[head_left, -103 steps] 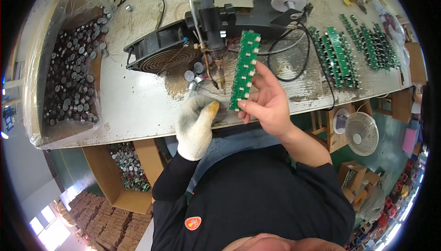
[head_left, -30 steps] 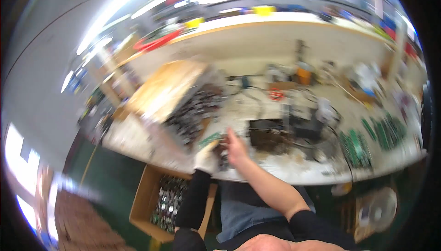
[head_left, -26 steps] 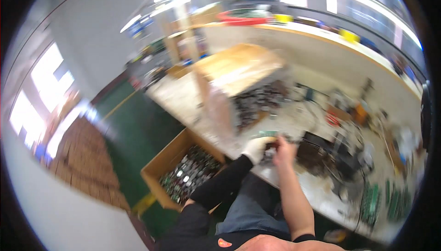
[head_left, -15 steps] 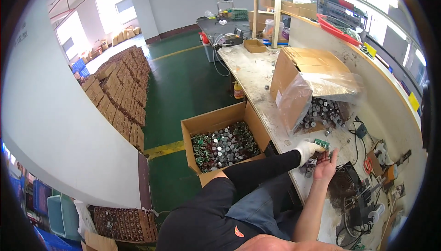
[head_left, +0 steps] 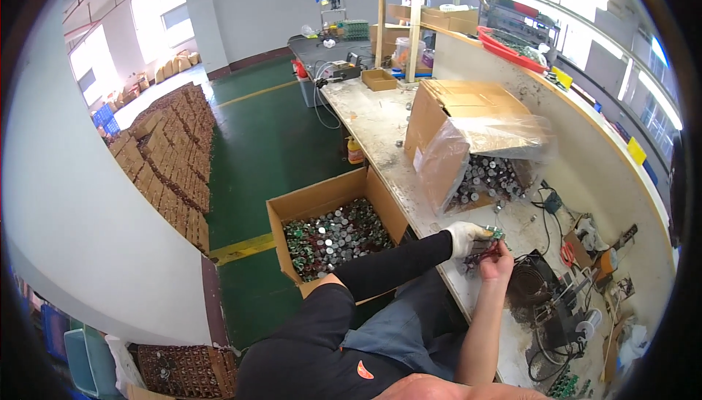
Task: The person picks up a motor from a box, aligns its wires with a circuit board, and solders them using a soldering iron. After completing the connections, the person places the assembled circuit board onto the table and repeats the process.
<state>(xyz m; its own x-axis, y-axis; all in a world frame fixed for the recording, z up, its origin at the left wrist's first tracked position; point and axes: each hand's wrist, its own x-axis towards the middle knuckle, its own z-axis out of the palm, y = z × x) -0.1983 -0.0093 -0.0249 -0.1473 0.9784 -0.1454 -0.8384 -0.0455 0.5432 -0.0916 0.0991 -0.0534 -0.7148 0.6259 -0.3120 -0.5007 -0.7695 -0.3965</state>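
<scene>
My left hand (head_left: 465, 239), in a white glove with a black sleeve above it, grips a small green circuit board (head_left: 497, 232) over the workbench. My bare right hand (head_left: 498, 262) is raised just beside it, fingers drawn together at dark red wires (head_left: 484, 251) hanging by the board. The exact hold of its fingertips is too small to see clearly. Beneath the hands, round silver metal parts (head_left: 469, 265) lie on the bench, partly hidden. Beyond the hands, a tipped cardboard box (head_left: 468, 100) with a plastic liner spills similar silver parts (head_left: 488, 177).
An open carton (head_left: 322, 197) of boards, wires and silver parts stands on the floor left of the workbench (head_left: 365, 118). To the right are a black fixture (head_left: 553, 312), cables and red-handled scissors (head_left: 567, 254). A low partition (head_left: 585, 137) borders the bench.
My right hand's fingers were spread; now they have closed in at the board and wires. The left hand still holds the board. The whole view has shifted slightly.
</scene>
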